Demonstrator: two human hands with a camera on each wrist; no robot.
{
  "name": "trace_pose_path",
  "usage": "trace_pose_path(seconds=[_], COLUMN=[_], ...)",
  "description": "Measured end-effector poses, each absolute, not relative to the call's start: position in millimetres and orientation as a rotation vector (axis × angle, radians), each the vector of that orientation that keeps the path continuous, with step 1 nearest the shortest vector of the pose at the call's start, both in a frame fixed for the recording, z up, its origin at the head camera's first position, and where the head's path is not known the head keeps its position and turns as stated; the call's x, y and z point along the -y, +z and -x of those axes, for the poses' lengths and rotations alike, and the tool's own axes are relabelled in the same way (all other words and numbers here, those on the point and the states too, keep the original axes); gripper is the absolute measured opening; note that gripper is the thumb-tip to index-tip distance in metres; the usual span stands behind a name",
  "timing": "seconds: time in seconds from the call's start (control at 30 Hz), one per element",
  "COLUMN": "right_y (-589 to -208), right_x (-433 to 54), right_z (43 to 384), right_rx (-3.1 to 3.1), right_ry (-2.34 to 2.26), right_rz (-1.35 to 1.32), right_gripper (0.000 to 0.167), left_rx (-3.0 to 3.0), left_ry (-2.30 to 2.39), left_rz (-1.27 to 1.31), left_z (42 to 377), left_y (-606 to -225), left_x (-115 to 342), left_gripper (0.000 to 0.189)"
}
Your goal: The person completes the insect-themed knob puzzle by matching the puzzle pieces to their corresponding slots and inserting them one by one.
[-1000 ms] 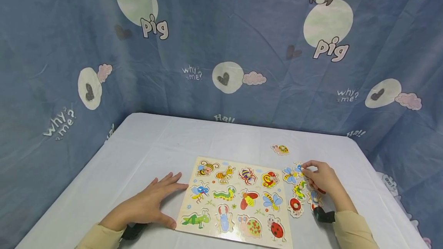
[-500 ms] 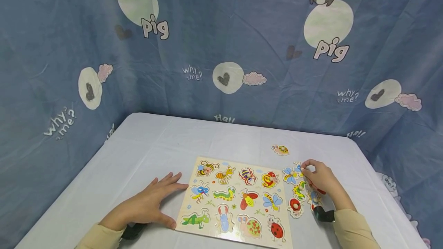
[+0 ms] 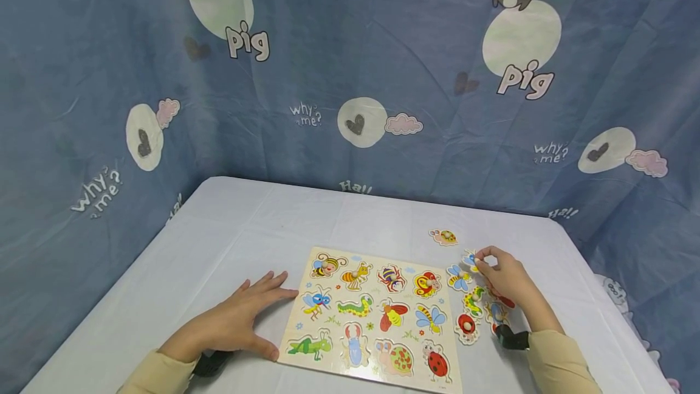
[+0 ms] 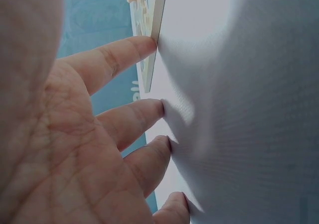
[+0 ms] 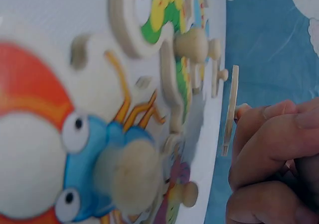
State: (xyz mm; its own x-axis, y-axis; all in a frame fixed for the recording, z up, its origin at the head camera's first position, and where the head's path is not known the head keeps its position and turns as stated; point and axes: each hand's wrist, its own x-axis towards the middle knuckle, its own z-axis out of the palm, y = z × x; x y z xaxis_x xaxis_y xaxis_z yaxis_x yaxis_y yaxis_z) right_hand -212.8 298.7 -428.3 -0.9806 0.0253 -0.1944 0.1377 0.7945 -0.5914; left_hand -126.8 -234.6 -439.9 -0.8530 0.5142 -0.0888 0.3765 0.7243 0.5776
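White cloth covers the surface (image 3: 246,230) in front of you, with your left sleeve (image 3: 155,376) and right sleeve (image 3: 560,360) at its near side. Your left hand (image 3: 235,324) lies beside the board (image 3: 335,362), fingers straight and spread; thumb and index finger touch the board's left edge, while the other fingertips rest on the cloth. Pictures of insects fill the board's two nearer rows, and four knobbed pieces sit in its far row.

Just right of the board you have a loose cluster: the ladybug piece (image 3: 467,326) nearest, then the beetle piece (image 3: 496,316), the caterpillar piece (image 3: 473,301) and a red piece (image 3: 502,298) partly hidden under your right hand (image 3: 510,278). Beyond them lies the dragonfly piece (image 3: 459,277). Your right fingers pinch the blue insect piece (image 3: 470,261) at the cluster's far end; your right wrist view shows it edge-on, raised off the cloth. Farther out, well apart, lies the snail piece (image 3: 444,237). Behind everything hangs a blue curtain (image 3: 306,29) printed with "pig" and "why me?".
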Motion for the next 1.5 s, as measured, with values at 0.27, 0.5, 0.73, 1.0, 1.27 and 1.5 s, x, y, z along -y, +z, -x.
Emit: trace_pose_path(seconds=[0.27,0.5,0.73,1.0,1.27,1.5], right_y=[-422,-419,-415,-410,-410,-411], right_x=[-282,-261,-239,-221,-202,-186], right_z=[209,202,197,192,190,189], right_rx=[-2.784,-2.781,-2.785,-2.774,-2.722,-2.709], right_ry=[-1.022,-1.072,-1.094,-1.096,-1.139,-1.141], right_rz=[-0.07,0.039,0.14,0.182,0.223,0.255], right_gripper=[0.03,0.025,0.02,0.018,0.016,0.013], left_rx=[-2.688,-2.689,-2.696,-2.694,-2.688,-2.686], left_ry=[0.822,0.825,0.816,0.811,0.816,0.824], left_rz=[-0.686,-0.701,-0.72,-0.728,-0.707,-0.701], left_z=[127,128,129,131,129,128], left_y=[-439,-440,-441,-440,-441,-442], left_x=[234,234,235,234,234,234], left_gripper=[0.107,0.108,0.108,0.107,0.108,0.108])
